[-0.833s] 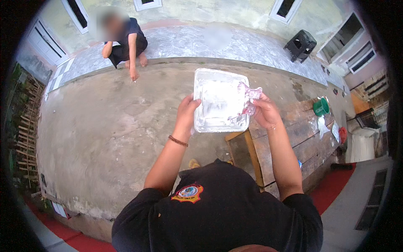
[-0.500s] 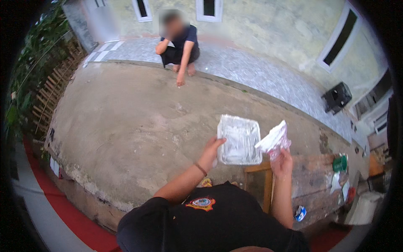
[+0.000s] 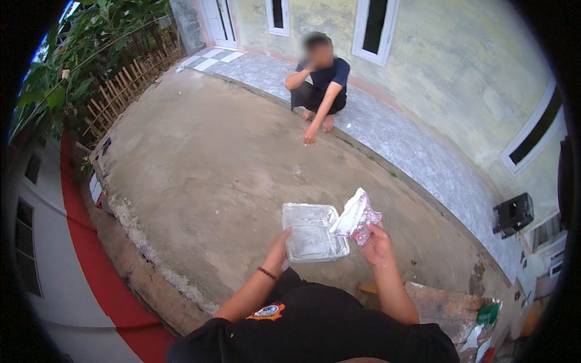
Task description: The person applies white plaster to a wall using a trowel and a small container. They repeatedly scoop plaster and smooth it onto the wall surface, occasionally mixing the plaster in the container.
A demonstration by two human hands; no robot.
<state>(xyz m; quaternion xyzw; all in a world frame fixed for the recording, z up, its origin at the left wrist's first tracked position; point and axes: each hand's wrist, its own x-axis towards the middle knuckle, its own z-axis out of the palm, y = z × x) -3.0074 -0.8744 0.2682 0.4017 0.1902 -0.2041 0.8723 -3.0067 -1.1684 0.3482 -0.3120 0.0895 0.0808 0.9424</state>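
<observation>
My left hand point(image 3: 279, 249) grips the near-left edge of a clear rectangular plastic container point(image 3: 310, 243), whose inside is smeared white. Pinched in my right hand point(image 3: 379, 247) is a crumpled pinkish plastic wrapper point(image 3: 368, 228) with a thick white coating along its upper left side; I cannot tell what the white substance is. The white part hangs at the container's right rim and overlaps it in view. Both things are held in front of my black shirt, above the concrete ground.
Across the concrete point(image 3: 200, 157), a person point(image 3: 321, 85) squats at the tiled porch edge, one hand reaching to the ground. At the lower right stands a wooden table point(image 3: 445, 311) with a green cup point(image 3: 488, 313). A black speaker-like box point(image 3: 513, 215) is on the porch; a bamboo fence point(image 3: 124, 94) runs far left.
My view has swung left and up, so the squatting person appears farther right. The wrapper now overlaps the container's right rim more. Both hands keep their hold.
</observation>
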